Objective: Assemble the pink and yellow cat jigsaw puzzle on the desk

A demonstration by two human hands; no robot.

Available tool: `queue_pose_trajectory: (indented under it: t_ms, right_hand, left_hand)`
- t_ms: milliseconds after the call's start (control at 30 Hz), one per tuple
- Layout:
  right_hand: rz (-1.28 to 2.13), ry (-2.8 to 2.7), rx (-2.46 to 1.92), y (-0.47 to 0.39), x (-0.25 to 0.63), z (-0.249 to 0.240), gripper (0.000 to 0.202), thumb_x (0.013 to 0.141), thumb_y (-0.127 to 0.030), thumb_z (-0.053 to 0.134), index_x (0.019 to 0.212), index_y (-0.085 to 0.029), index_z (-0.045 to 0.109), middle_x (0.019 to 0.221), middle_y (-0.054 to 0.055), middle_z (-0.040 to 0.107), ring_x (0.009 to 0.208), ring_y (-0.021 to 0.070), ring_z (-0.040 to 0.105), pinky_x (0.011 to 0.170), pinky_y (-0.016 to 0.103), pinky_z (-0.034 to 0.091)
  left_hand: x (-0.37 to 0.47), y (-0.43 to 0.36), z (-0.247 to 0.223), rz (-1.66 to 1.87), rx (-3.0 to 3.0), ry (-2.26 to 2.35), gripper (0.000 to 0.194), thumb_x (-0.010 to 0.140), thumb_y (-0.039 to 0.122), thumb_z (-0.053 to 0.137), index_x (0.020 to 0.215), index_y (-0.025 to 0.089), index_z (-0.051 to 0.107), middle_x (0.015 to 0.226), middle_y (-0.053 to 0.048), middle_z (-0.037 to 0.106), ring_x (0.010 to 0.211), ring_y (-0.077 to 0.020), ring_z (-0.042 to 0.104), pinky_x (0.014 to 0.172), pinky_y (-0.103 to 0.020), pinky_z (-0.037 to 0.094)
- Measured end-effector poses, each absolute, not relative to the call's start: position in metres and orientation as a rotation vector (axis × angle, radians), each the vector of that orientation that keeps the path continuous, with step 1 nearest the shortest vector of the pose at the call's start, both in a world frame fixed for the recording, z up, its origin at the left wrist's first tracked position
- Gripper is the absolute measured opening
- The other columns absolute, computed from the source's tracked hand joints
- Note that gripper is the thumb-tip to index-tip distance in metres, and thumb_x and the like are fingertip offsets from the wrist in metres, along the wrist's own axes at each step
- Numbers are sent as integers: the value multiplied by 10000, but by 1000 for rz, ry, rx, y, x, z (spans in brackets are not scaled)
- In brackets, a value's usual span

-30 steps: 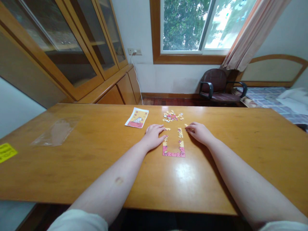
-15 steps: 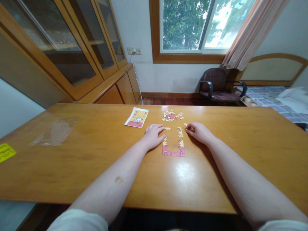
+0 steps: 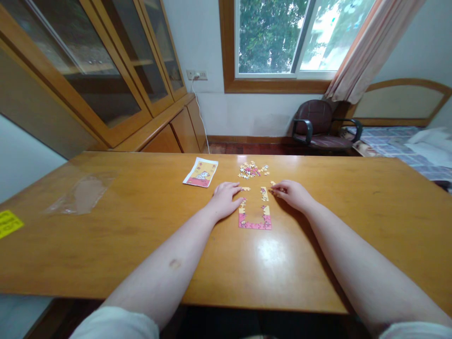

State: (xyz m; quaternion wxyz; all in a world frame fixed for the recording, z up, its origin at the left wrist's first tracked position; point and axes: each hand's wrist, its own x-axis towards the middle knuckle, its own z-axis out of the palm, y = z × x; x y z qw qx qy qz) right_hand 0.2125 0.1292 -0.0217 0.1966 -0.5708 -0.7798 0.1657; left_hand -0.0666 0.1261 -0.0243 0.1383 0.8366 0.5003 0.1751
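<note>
A partly joined jigsaw puzzle border (image 3: 254,226) lies on the table, with a pink bottom edge and yellow-and-pink sides. My left hand (image 3: 226,200) rests open at its left side, thumb apart from the fingers. Its fingertips touch a short yellow strip of joined pieces (image 3: 246,189) at the top left. Right of the border, my right hand (image 3: 290,193) pinches a small puzzle piece (image 3: 271,190), mostly hidden by the fingers. Beside those fingertips is a separate yellow strip (image 3: 264,194). Another loose yellow piece (image 3: 272,183) lies just beyond my right hand.
A heap of loose puzzle pieces (image 3: 251,170) lies behind the border. To its left is a picture card (image 3: 201,173) in yellow and pink. A clear plastic bag (image 3: 83,194) and a yellow label (image 3: 10,224) are at the far left of the table.
My right hand's fingertips have shifted slightly left, toward the yellow strip on the right side, with the piece between them. My left hand has stayed in place.
</note>
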Motion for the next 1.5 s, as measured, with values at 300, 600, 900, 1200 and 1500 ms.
queue_pose_trajectory:
  t_ms: [300,600,900,1200,1500]
  right_hand:
    - [485,-2150,-1655,131,212,-25,213,849,-239,569,995,-211,721,932,63,723,808,189,642,754,300,483]
    - [392,-2101,-1705,130,214,-23,268,866,-255,521,1043,-192,711,964,83,723,871,204,652,791,309,491]
    - [242,-2058,-1857,137,243,-16,273,845,-192,489,996,-187,716,1040,104,696,967,239,629,854,348,474]
    - [460,-2411,-1654,127,232,-6,199,830,-225,577,942,-212,740,964,58,669,634,112,625,728,244,487]
    - [416,-2327,-1714,133,230,-21,122,789,-280,631,827,-202,716,901,42,681,657,128,621,663,237,475]
  left_hand:
    - [-66,126,-23,493,2413,1443,433,822,416,554,1204,224,625,1332,-55,555,1234,-262,441,1072,-440,319]
    - [-67,126,-24,498,2401,1451,436,821,425,556,1203,226,627,1336,-53,551,1234,-262,437,1075,-443,316]
    - [-66,126,-23,479,2417,1448,429,822,416,555,1204,234,627,1331,-56,556,1233,-265,442,1069,-446,319]
    - [-66,126,-23,505,2408,1444,419,821,405,560,1196,232,630,1327,-58,558,1234,-263,441,1076,-445,315]
    - [-67,126,-23,497,2412,1444,419,823,413,552,1194,234,631,1322,-62,561,1230,-263,444,1072,-449,317]
